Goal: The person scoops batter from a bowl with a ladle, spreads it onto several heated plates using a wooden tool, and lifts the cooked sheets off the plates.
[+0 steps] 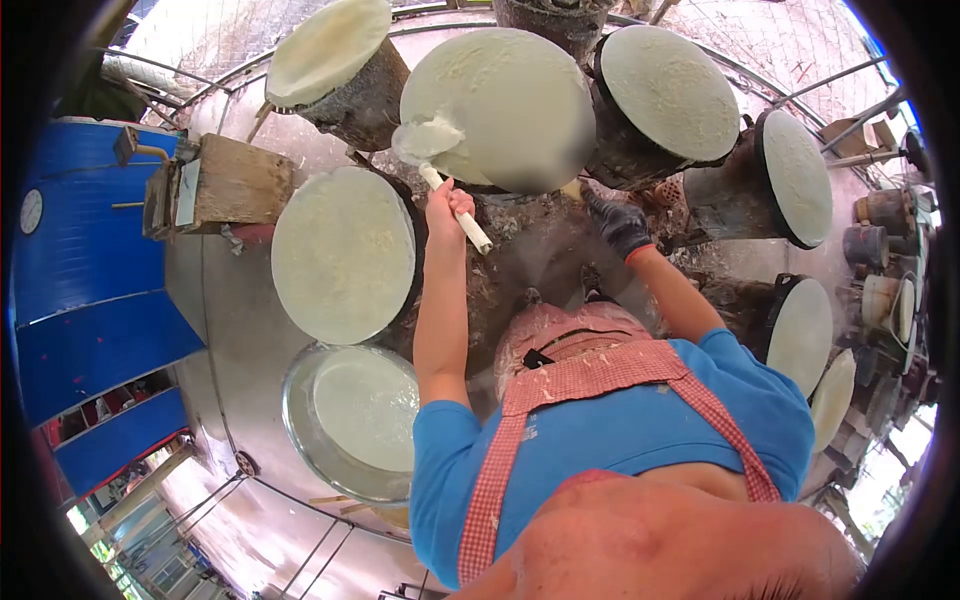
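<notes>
My left hand (448, 204) is closed round the white handle of a ladle (481, 234). The ladle's wide head, coated with white batter (436, 133), rests at the left edge of a large round griddle (500, 85) covered with a pale layer. My right hand (618, 222), in a dark glove with an orange cuff, is at the griddle's near right rim. Its fingers are closed on a small tan piece (572, 189) whose kind I cannot make out. Part of the griddle near that hand is blurred.
More round pale-topped stoves surround me, including one at the left (345, 255) and one at the right (668, 92). A metal basin (297, 425) of white liquid stands at the lower left. Beyond are a wooden box (240, 180) and a blue wall (90, 240).
</notes>
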Demonstrator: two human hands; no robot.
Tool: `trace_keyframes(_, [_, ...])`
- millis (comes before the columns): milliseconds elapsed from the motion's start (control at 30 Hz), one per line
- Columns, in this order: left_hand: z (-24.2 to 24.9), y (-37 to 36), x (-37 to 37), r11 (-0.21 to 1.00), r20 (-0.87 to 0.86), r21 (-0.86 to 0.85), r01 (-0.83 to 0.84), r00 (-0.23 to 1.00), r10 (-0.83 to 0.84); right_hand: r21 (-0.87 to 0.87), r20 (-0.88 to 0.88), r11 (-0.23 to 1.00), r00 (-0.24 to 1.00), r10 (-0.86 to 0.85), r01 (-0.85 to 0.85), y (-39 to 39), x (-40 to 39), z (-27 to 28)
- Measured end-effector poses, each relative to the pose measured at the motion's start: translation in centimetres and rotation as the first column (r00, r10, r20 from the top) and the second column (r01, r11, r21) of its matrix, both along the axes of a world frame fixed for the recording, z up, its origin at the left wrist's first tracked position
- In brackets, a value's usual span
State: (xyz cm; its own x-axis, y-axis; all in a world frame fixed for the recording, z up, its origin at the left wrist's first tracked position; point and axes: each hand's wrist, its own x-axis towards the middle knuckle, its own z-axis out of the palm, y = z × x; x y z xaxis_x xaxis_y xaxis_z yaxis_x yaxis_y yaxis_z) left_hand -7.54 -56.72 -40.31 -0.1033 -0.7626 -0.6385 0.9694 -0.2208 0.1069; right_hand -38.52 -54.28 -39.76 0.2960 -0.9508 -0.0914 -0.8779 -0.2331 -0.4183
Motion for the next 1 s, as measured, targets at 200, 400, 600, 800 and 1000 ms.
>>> trace_keyframes(200, [0.8,0.4,-0.2,1.0,0.07,0.01,0.004,0.998,-0.005,-0.183,0.338,0.983,0.941,0.035,0.029,-0.4,3.4,-5.3])
trace_keyframes(400, [4.2,9.8,2.7,0.97,0.098,-0.162,0.178,0.982,-0.164,0.787,0.595,0.571,0.526,-0.607,-0.232,1.2,3.2,-3.5])
trace_keyframes(600, [8.2,16.3,2.2,0.992,-0.471,-0.089,0.091,0.874,-0.122,0.521,0.669,0.853,0.608,-0.427,0.025,0.3,5.7,2.6])
trace_keyframes(800, [7.0,20.4,1.5,0.807,0.145,-0.223,0.547,0.837,-0.527,0.574,0.445,0.814,0.868,-0.22,-0.087,1.7,1.4,-3.4])
trace_keyframes(1000, [4.9,20.0,-3.6,0.799,0.03,-0.034,0.601,0.799,-0.6,0.533,0.415,0.784,0.709,-0.57,0.319,10.7,-9.7,5.0])
